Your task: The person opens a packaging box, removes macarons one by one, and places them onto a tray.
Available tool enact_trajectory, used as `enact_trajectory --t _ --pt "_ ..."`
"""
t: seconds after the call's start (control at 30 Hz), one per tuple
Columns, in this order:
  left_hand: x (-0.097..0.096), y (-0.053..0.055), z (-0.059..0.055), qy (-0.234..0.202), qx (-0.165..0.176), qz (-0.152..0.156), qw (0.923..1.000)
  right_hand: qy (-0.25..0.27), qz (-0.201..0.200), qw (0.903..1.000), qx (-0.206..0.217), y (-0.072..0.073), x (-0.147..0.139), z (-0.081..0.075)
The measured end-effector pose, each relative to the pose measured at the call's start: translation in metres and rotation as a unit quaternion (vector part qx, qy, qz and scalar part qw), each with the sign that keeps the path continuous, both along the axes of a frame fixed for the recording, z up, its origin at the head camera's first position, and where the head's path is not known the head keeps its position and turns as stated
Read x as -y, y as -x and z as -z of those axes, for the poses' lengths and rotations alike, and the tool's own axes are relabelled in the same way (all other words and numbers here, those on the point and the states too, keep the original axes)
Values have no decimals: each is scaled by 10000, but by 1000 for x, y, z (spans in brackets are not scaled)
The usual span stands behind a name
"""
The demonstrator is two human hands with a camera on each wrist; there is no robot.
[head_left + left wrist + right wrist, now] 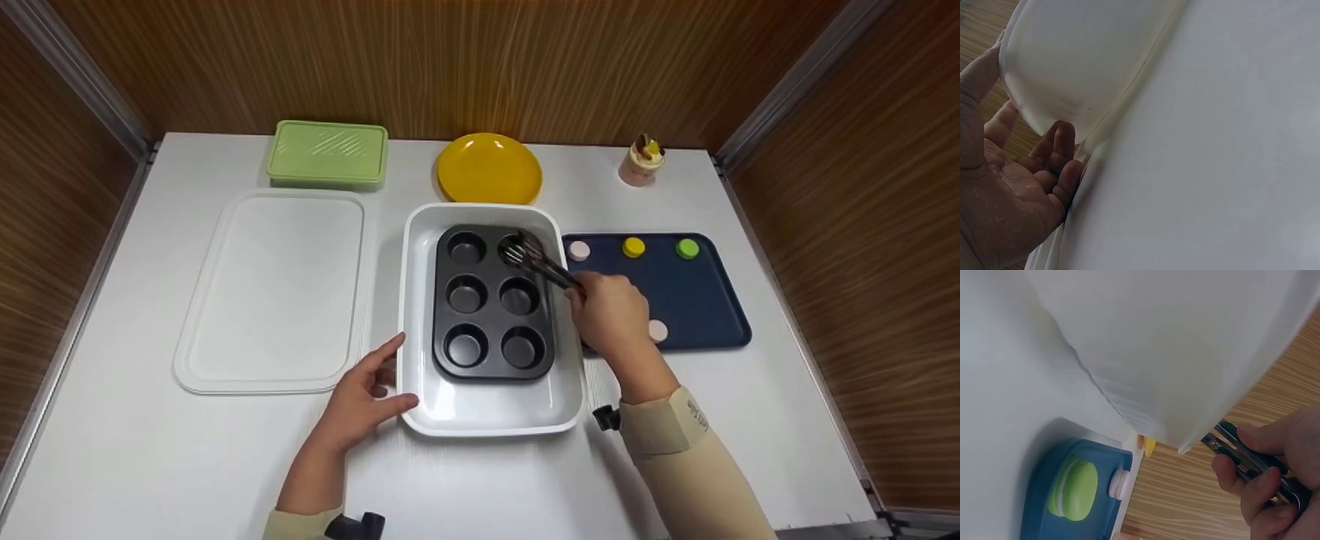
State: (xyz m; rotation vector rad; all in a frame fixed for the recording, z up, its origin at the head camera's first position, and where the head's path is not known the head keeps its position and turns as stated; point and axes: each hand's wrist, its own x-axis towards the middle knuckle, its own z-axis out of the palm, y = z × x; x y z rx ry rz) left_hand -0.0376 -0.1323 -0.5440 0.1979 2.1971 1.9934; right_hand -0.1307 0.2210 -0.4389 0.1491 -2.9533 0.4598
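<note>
My right hand (pixel 611 313) grips dark serving tongs (pixel 556 273), whose slotted heads reach into the far right cup of a black muffin pan (pixel 491 319). Whether the heads hold anything is too small to tell. In the right wrist view the fingers curl round the tongs' metal handles (pixel 1255 464). The pan lies inside a deep white container (pixel 487 411); its other cups look bare. At the container's near left side, my left hand (pixel 361 405) holds the rim, thumb over the edge and fingers against the outer wall, some curled in the left wrist view.
A blue tray (pixel 697 300) on the right bears several macarons, among them a green macaron (pixel 688 249) and a yellow macaron (pixel 634 247). Left lies a white lid (pixel 277 292). Behind are a green lidded box (pixel 328 154), a yellow plate (pixel 489 169) and a dessert cup (pixel 641 163).
</note>
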Motion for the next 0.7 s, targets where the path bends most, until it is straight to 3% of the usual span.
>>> enact_trajectory --t 0.7 --pt "0 0 -1 -64 69 3 10000 339 -99 9981 -507 -18 -7 -13"
